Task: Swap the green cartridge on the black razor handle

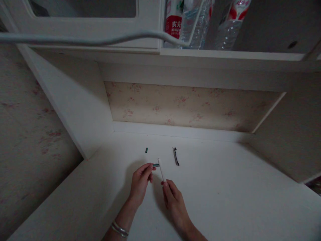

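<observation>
My left hand (140, 180) pinches a small dark razor cartridge (155, 165) with a green strip between thumb and fingertips. In my right hand (174, 197), thumb and fingers close around the lower end of a slim white stick (161, 170), whose kind I cannot make out. The stick's upper part meets or crosses the cartridge's right end; whether they touch is unclear. Just beyond my left hand, a second small dark green razor cartridge (146, 150) lies on the white tabletop (213, 207). A black and silver razor handle (176, 156) rests farther right.
White panels (72, 103) flank the desk surface at left and right. Overhead, a shelf (225, 56) holds several plastic bottles (230, 30), beside a cabinet door (147, 26). A pale cable or tube (100, 41) crosses the upper view. Flowered wallpaper (175, 103) covers the back.
</observation>
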The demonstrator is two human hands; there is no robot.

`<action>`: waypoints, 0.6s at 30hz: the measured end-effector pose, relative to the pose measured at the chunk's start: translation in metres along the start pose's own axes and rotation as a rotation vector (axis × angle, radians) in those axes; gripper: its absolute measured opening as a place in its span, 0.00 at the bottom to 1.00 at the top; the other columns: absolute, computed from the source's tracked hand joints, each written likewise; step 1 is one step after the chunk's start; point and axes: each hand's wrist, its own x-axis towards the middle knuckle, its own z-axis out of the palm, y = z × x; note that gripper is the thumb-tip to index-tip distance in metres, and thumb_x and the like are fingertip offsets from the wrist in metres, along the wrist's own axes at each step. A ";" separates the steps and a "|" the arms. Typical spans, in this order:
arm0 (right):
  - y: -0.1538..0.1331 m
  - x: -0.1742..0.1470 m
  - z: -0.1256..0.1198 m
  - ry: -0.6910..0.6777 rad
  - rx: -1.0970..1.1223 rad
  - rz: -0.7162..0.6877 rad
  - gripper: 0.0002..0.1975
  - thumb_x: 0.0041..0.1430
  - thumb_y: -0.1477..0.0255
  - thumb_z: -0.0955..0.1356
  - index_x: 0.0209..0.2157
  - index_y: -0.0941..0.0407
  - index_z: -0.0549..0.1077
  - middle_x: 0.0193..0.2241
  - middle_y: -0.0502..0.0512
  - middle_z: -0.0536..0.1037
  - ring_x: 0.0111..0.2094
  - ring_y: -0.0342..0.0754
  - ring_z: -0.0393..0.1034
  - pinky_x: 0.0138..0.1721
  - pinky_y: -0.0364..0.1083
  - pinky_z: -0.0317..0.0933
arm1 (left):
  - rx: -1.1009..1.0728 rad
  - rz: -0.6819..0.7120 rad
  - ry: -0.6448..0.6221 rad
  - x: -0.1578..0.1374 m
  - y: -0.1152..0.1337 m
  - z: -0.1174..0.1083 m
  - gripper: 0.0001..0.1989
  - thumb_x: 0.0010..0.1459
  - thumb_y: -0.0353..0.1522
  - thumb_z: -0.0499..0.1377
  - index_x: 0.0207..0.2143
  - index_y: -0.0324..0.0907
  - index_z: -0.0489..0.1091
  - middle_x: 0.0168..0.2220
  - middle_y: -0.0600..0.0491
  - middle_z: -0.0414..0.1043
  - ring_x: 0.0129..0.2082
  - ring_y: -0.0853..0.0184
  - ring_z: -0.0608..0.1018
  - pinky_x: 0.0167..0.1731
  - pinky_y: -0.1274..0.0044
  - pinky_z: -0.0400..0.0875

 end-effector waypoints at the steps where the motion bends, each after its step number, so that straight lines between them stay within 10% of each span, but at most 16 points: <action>1: 0.001 0.000 0.001 0.016 -0.011 -0.016 0.21 0.59 0.51 0.60 0.35 0.55 0.68 0.20 0.44 0.57 0.19 0.41 0.49 0.19 0.40 0.46 | 0.000 0.004 0.005 0.000 0.000 0.000 0.16 0.48 0.40 0.63 0.35 0.37 0.74 0.31 0.49 0.74 0.19 0.76 0.65 0.19 0.82 0.58; 11: -0.005 -0.006 0.006 -0.091 -0.159 -0.118 0.18 0.64 0.57 0.58 0.35 0.56 0.70 0.23 0.47 0.62 0.25 0.43 0.55 0.26 0.41 0.51 | 0.089 0.043 -0.038 0.000 0.000 -0.003 0.14 0.51 0.38 0.61 0.36 0.37 0.75 0.19 0.57 0.64 0.20 0.75 0.63 0.21 0.82 0.58; 18: 0.006 0.001 0.004 0.047 -0.020 -0.071 0.21 0.60 0.52 0.60 0.33 0.56 0.68 0.22 0.47 0.59 0.22 0.42 0.50 0.21 0.40 0.48 | 0.004 0.011 -0.009 0.001 -0.001 -0.003 0.16 0.48 0.38 0.63 0.37 0.36 0.74 0.29 0.50 0.72 0.21 0.75 0.64 0.21 0.81 0.59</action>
